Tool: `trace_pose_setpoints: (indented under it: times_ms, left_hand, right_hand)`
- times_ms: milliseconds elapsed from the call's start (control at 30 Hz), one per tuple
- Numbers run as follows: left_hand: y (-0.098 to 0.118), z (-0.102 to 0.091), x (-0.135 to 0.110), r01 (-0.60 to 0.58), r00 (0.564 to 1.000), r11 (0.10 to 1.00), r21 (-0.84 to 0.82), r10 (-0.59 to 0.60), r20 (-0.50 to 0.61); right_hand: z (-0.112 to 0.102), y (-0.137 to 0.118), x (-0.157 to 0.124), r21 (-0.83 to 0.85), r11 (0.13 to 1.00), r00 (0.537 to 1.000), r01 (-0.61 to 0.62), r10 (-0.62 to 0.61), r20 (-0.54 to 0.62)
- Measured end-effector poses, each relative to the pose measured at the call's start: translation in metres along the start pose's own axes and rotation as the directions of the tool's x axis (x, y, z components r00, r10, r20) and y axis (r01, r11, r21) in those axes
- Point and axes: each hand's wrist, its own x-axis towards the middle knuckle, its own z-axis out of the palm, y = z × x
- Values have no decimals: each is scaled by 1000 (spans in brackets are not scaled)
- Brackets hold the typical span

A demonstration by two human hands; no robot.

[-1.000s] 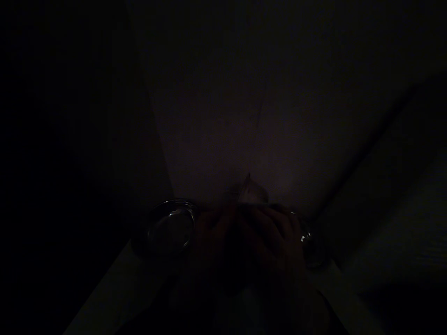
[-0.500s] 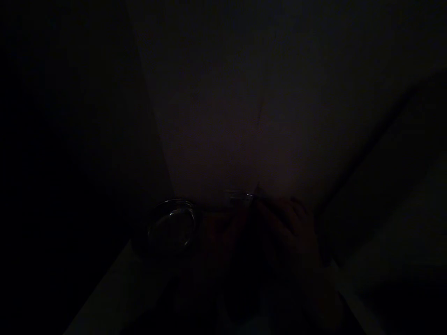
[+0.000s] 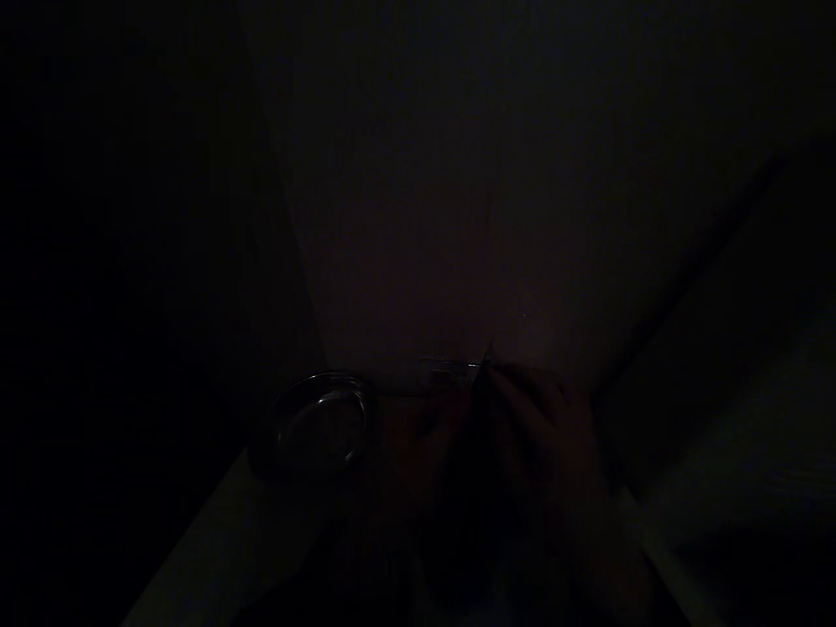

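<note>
The view is very dark, so only outlines show. My left hand (image 3: 418, 440) is low in the middle, its fingers curled at a small flat piece with a shiny edge (image 3: 449, 373), perhaps clear plastic. Close by on the right, my right hand (image 3: 552, 422) reaches in with its fingers drawn together at the right end of that piece. A small dark tip (image 3: 488, 351) sticks up at those fingertips; what it belongs to is too dim to make out. Left of my left hand sits a shiny oval dish (image 3: 320, 401), seemingly metal or glass.
A pale surface (image 3: 209, 540) runs under the dish at lower left. Beyond the hands rises a broad, plain, dim surface (image 3: 418, 218). A dark slanting edge (image 3: 692, 270) crosses the right side.
The picture has become darker. My right hand has shifted slightly right, and the small dark tip at its fingers shows a little farther right. The dish stays in place.
</note>
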Motion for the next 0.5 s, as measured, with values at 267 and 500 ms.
trace_pose_setpoints:
  times_ms: [267, 500]
  left_hand:
    - [0, -4, 5, 40, 988, 996, -78, -52, -149]
    - [5, -1, 1, 44, 995, 998, -34, -47, -92]
  right_hand:
    - [4, -18, -10, 21, 985, 985, 173, -172, -27]
    - [3, -5, -4, -30, 998, 998, 58, -59, -23]
